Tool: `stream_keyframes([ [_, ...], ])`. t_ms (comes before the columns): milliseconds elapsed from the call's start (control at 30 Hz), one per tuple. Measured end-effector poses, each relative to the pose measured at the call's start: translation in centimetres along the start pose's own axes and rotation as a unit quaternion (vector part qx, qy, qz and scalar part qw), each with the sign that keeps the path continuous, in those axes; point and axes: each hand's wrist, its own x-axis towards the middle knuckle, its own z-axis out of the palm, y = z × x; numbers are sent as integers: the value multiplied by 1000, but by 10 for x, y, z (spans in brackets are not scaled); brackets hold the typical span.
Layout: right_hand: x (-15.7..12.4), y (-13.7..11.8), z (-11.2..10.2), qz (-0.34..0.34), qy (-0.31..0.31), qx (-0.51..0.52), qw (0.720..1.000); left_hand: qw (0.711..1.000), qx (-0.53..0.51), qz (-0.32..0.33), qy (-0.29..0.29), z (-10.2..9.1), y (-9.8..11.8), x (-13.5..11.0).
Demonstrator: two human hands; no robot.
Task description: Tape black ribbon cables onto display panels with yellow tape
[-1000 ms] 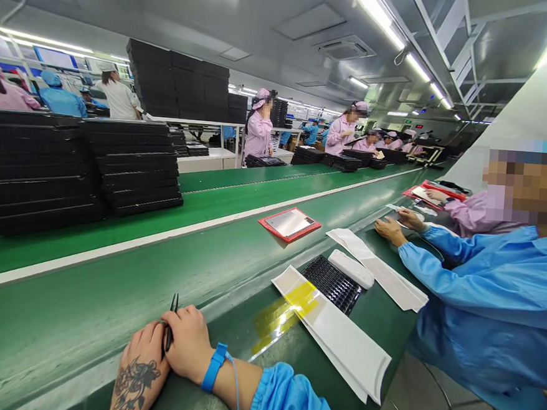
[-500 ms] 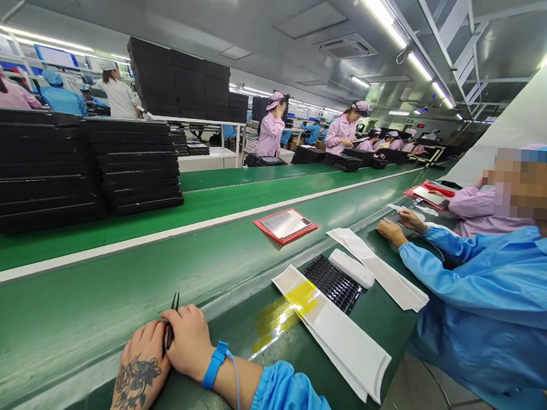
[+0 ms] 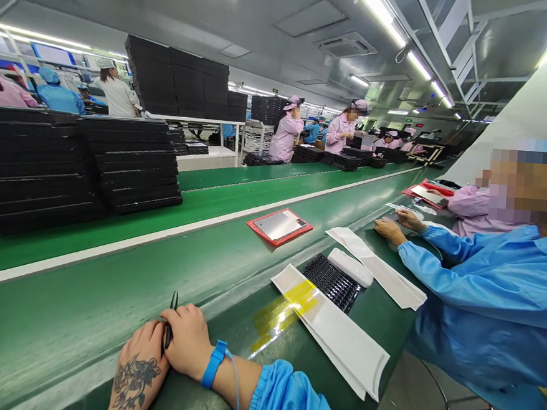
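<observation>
Hands are resting together at the near edge of the green belt (image 3: 83, 316): your right hand (image 3: 189, 343) is gripping the black tweezers (image 3: 170, 323), tips pointing up, w/ the left hand (image 3: 136, 370) pressed alongside, fingers curled, holding nothing I can see. Red tray (image 3: 279, 226) w/ its silver panel is sitting on the belt, far right of you & well apart. Judging by that, keep the tweezers pinched & tips off the belt

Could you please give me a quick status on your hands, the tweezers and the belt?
Left hand and right hand rest together on the belt edge. Right hand holds black tweezers, tips up. Red tray on the belt ahead, apart from both hands.
</observation>
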Motion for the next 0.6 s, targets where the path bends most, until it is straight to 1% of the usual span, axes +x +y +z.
stream_keyframes([
  [67, 0, 0, -1, -1, -1, 0, 1000, 999, 3, -13, -30, -3, 1, 2],
  [133, 0, 0, -1, -1, -4, 0, 1000, 999, 10, -19, -43, -9, 4, 2],
  [267, 0, 0, -3, 1, -10, -2, 1000, 999, 18, -22, -46, -17, 11, 2],
  [467, 1, -1, -4, 2, -16, -5, 1000, 998, 27, -28, -52, -21, 14, 4],
  [600, 1, 0, -4, -1, -21, -9, 1000, 996, 26, -34, -79, -22, 14, 6],
])
